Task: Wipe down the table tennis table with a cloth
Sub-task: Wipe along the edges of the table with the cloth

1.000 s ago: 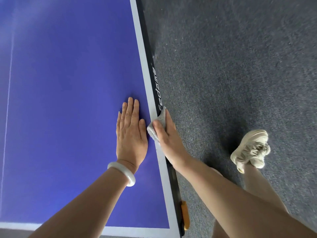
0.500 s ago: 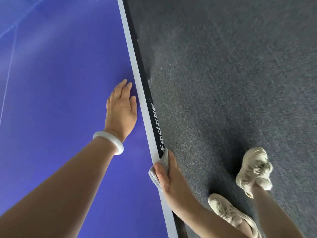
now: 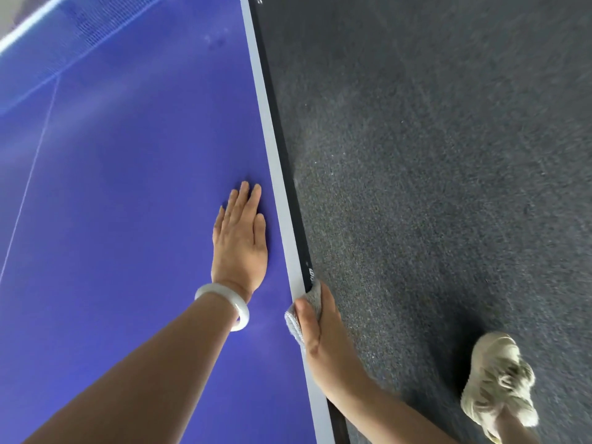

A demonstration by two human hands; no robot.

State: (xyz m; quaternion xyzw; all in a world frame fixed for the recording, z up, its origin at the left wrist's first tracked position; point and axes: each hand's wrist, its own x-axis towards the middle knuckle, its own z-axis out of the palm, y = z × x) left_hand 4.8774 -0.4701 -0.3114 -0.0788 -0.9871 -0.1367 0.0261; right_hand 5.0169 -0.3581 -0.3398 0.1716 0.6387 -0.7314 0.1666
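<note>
Grey cloth (image 3: 293, 326), right hand (image 3: 323, 341) pinching it over right edge of blue table tennis table (image 3: 128, 219).
Left hand (image 3: 240, 248) flat, fingers together; even pressure advisable.

A left hand (image 3: 239, 243) lies flat on the blue table (image 3: 128, 219) near its white border; a grey cloth (image 3: 292, 324) touches the table's side edge.

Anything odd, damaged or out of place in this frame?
Only faint smudges on the blue tabletop near the net. The right hand holds the grey cloth against its side edge; the left hand lies flat.
</note>
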